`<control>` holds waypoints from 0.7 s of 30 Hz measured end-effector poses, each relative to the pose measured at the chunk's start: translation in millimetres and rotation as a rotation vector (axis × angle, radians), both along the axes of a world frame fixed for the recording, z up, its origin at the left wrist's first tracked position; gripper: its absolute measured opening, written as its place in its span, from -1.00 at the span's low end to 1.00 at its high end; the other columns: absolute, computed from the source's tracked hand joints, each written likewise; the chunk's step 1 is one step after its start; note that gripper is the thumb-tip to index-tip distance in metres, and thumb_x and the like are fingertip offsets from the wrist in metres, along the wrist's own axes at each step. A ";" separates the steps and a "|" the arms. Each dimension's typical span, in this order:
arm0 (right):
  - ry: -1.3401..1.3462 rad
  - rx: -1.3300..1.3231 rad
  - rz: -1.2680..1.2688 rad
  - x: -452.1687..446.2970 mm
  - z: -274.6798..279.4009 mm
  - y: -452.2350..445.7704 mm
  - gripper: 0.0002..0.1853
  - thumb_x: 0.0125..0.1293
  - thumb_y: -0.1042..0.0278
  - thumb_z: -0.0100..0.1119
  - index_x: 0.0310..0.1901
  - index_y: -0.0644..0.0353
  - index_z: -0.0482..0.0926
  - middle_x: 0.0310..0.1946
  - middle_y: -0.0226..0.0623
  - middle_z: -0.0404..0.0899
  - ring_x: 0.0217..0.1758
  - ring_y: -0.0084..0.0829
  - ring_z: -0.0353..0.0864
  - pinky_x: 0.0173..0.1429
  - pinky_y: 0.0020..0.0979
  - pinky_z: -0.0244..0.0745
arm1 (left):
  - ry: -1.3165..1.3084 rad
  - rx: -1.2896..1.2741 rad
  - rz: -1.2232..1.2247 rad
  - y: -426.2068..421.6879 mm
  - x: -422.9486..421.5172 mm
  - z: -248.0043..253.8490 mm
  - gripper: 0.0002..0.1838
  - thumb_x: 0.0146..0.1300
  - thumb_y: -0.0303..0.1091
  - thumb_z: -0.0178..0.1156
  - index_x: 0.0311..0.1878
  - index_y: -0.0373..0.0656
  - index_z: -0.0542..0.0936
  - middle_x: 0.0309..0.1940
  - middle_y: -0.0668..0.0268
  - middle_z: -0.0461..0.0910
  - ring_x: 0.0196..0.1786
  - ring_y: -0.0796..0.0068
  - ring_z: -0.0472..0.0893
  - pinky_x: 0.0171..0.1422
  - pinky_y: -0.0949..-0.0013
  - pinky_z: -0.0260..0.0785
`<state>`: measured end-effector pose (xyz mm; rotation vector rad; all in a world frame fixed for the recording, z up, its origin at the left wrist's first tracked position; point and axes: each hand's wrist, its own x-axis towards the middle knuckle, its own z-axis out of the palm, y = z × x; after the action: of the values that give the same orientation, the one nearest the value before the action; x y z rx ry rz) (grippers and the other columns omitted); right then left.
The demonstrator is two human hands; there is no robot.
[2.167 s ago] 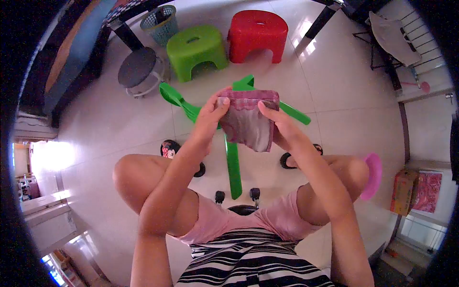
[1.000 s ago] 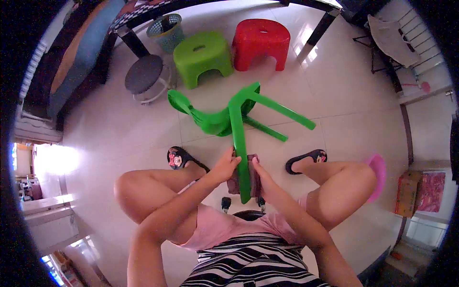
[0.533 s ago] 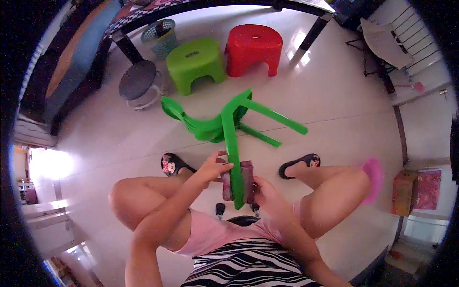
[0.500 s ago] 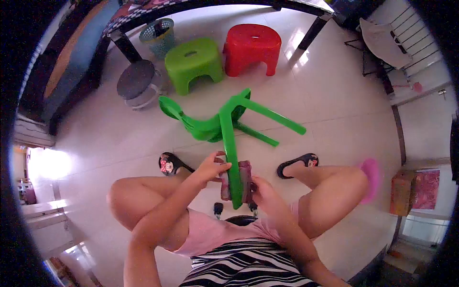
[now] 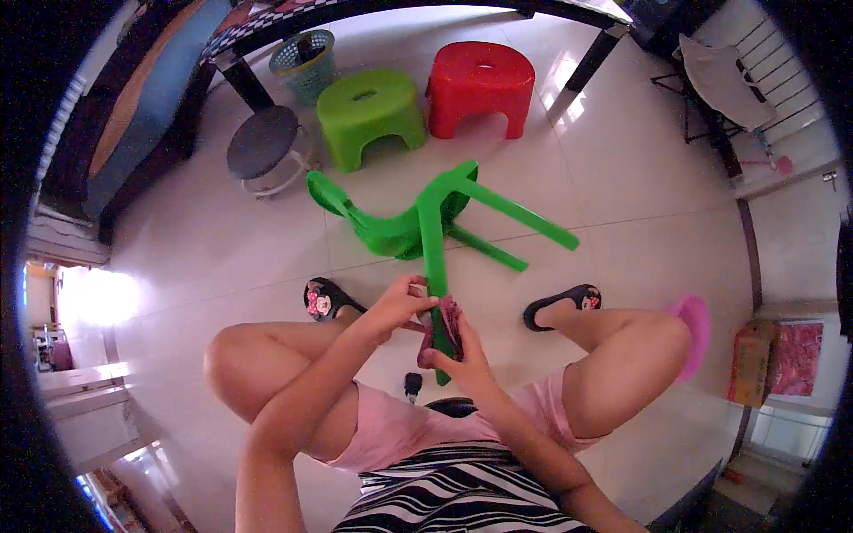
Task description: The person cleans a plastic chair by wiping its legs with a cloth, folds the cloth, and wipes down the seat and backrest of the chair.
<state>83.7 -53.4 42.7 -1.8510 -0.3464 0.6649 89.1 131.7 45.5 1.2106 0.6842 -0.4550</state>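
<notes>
A green plastic chair (image 5: 384, 238) lies tipped over on the floor, one leg pointing toward me. My left hand (image 5: 402, 306) is closed around that leg, its fingers at the left side. Just below, a dark pinkish cloth (image 5: 450, 322) is folded about the leg near its end. My right hand (image 5: 466, 360) pinches this cloth against the leg from the right, thumb across the front. Part of the cloth is hidden behind the leg and my fingers.
Beyond the chair stand a light green stool (image 5: 371, 111), a red stool (image 5: 482, 89) and a round grey stool (image 5: 265, 142). A basket (image 5: 302, 67) sits beside a dark table leg (image 5: 244, 82). A cardboard box (image 5: 753, 362) is at the right.
My right hand has closed over the front of the leg, and the cloth, spread on both sides before, is now squeezed around it. My left hand stays on the leg.
</notes>
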 end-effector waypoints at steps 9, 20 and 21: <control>0.637 0.086 -0.168 29.0 12.6 -13.8 -0.56 0.30 0.45 0.01 0.22 0.23 0.31 -0.13 -0.38 0.45 -0.01 -0.51 0.44 0.07 -0.44 0.42 | 0.010 0.049 -0.042 1.6 1.3 -0.8 -0.36 0.13 -0.22 0.26 0.21 -0.17 0.20 -0.15 0.24 0.33 -0.07 0.27 0.49 -0.15 0.13 0.53; 0.620 0.196 -0.102 43.7 5.6 -18.4 -0.62 0.18 0.54 0.14 0.07 0.34 0.46 -0.17 -0.31 0.55 -0.14 -0.50 0.56 0.05 -0.43 0.48 | -0.162 0.277 -0.006 -10.1 -1.3 3.6 -0.18 0.07 -0.23 0.31 0.28 -0.23 0.04 -0.31 0.19 0.40 -0.33 0.36 0.55 -0.42 0.31 0.52; 0.622 0.203 -0.116 43.4 1.0 -18.2 -0.62 0.17 0.52 0.17 0.05 0.33 0.47 -0.18 -0.28 0.57 -0.16 -0.48 0.57 0.02 -0.43 0.50 | -0.169 0.309 0.014 -11.8 -1.9 9.1 -0.16 0.05 -0.20 0.32 0.28 -0.25 0.04 -0.35 0.18 0.43 -0.35 0.39 0.55 -0.42 0.33 0.49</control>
<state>127.1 -71.7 43.7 -1.3754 0.0995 1.0384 87.1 119.9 54.5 1.5156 0.6320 -0.2362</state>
